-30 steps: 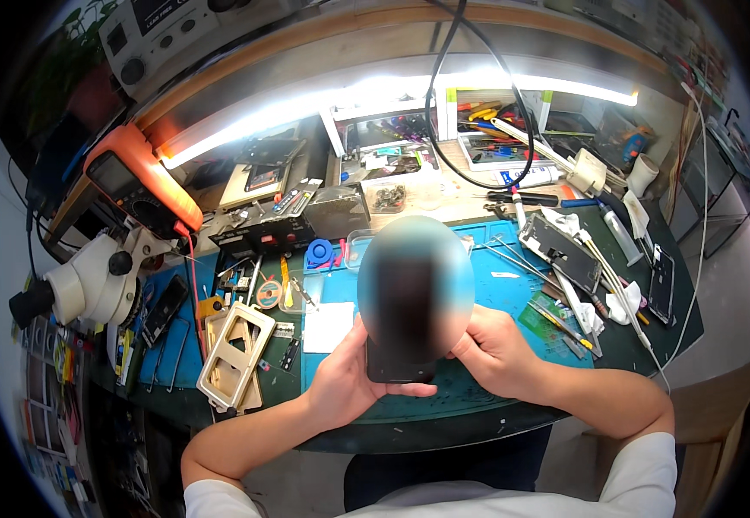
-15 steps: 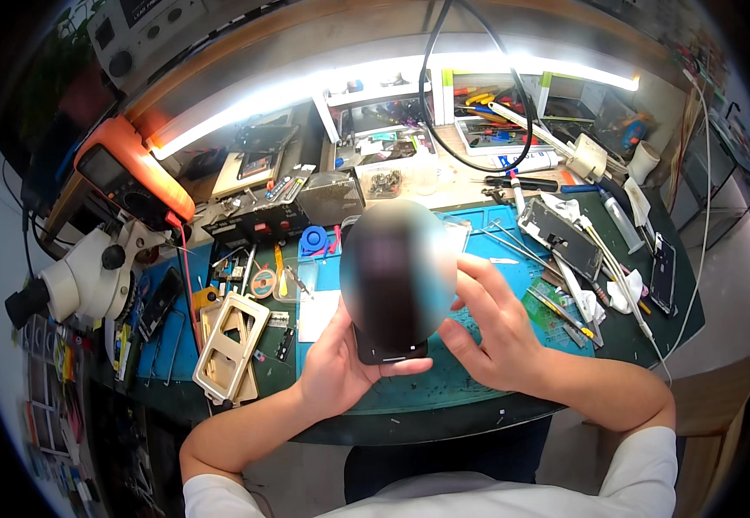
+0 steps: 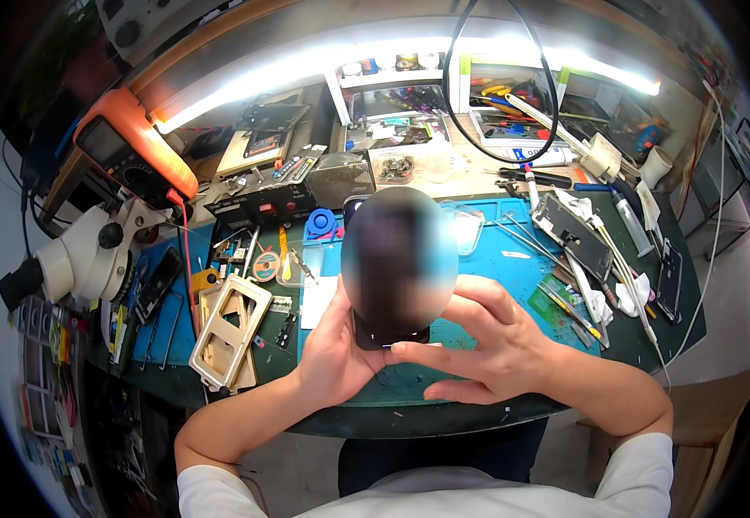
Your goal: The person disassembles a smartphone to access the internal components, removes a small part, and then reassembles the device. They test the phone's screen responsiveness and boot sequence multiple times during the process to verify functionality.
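An orange multimeter (image 3: 136,148) tilts at upper left, above a white microscope (image 3: 57,264); a syringe (image 3: 630,224) lies at centre right.

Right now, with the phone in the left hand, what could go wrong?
The phone might slip: the left hand seems to bear it, while the right hand has its fingers spread near the lower edge. A drop onto the blue mat could damage it. The right forearm might also knock the slim tools lying nearby.

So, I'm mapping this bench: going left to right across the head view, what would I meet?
White microscope, gold-coloured frame, left hand, held phone, right hand, clear syringe, thin dark panel.
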Demonstrator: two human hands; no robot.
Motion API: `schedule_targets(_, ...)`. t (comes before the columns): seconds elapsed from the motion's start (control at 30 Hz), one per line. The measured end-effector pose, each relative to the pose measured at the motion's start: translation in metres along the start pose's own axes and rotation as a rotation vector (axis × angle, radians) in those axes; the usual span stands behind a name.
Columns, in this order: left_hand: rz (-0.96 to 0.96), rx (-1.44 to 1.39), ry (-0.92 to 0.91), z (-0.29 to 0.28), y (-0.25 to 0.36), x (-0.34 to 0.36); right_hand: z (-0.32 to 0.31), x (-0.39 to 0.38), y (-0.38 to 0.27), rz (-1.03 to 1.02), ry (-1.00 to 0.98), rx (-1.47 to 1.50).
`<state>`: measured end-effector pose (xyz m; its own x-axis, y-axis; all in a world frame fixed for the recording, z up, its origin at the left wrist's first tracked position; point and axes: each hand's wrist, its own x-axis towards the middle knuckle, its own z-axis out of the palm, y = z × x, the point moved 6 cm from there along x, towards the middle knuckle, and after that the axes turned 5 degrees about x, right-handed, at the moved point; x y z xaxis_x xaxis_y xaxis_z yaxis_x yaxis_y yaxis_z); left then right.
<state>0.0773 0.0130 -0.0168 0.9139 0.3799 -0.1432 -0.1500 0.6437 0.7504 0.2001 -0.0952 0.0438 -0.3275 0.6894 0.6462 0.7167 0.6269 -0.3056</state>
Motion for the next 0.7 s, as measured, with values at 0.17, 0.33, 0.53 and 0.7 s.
schedule_targets(0.17,-0.036,-0.088,-0.054,0.010,0.000,0.001,-0.008,0.000,0.004,0.135,0.048,-0.004)
schedule_targets(0.33,0.018,-0.169,-0.125,0.002,-0.002,0.000,-0.007,-0.002,0.005,0.107,0.064,-0.011)
schedule_targets(0.53,0.041,-0.252,-0.225,0.006,-0.002,0.001,0.006,-0.002,-0.002,0.005,-0.073,-0.083)
schedule_targets(0.7,0.001,-0.238,-0.156,0.002,-0.005,0.000,0.011,-0.001,-0.001,0.005,-0.081,-0.086)
